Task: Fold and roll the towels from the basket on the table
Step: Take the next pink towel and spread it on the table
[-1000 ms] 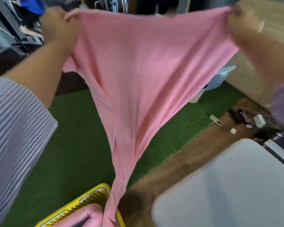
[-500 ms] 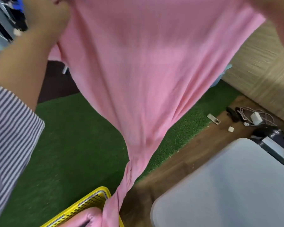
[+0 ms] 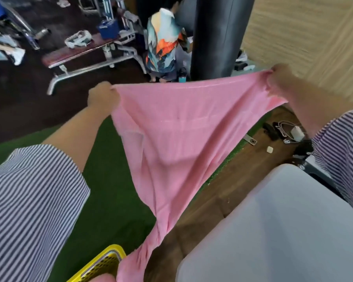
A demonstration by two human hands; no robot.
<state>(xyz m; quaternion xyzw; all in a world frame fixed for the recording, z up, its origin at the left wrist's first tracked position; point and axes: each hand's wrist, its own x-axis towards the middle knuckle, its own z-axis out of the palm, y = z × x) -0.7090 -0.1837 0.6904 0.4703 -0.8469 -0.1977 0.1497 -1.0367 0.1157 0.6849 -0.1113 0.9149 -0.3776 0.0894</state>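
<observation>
A pink towel [image 3: 177, 135] hangs stretched in the air between my hands. My left hand [image 3: 103, 96] grips its upper left corner and my right hand [image 3: 278, 78] grips its upper right corner. The towel narrows downward and its twisted tail trails into the yellow mesh basket [image 3: 104, 263] at the bottom edge, where more pink cloth [image 3: 102, 278] shows. The grey table [image 3: 283, 231] lies at the lower right, under no part of the towel.
Green turf covers the floor below the towel, with a wooden strip beside the table. A charger, cables and small items [image 3: 287, 132] lie on that wood. Farther back stand a weight bench [image 3: 86, 58], a black punching bag [image 3: 218, 35] and a person in a patterned shirt [image 3: 163, 41].
Both hands have come down from the top of the view with the towel still held. The towel's top edge now sits lower, and the room behind it has come into sight.
</observation>
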